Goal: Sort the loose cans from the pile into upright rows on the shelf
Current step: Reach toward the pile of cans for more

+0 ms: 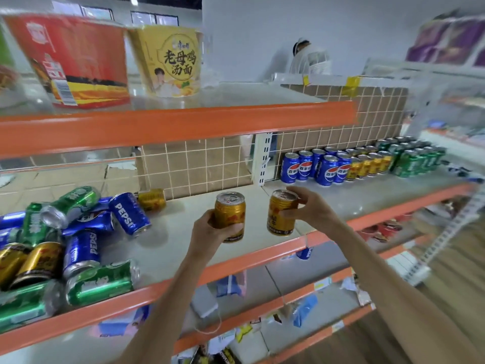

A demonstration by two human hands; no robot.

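My left hand (210,228) grips an upright gold can (230,210) above the middle of the shelf (183,240). My right hand (308,206) holds a second gold can (279,215) just to its right, fingers round its top and side. A pile of loose cans (70,237), blue, green and gold, lies on its side at the shelf's left. One gold can (151,199) lies apart at the back. Upright rows stand at the far right: blue cans (315,168), gold cans (368,164), green cans (412,156).
An orange-edged upper shelf (183,127) overhangs, carrying a red noodle tub (76,61) and a yellow noodle tub (170,61). A tiled mesh back panel (204,166) closes the rear. Lower shelves (262,311) hold mixed packets. A person in white stands behind the shelving.
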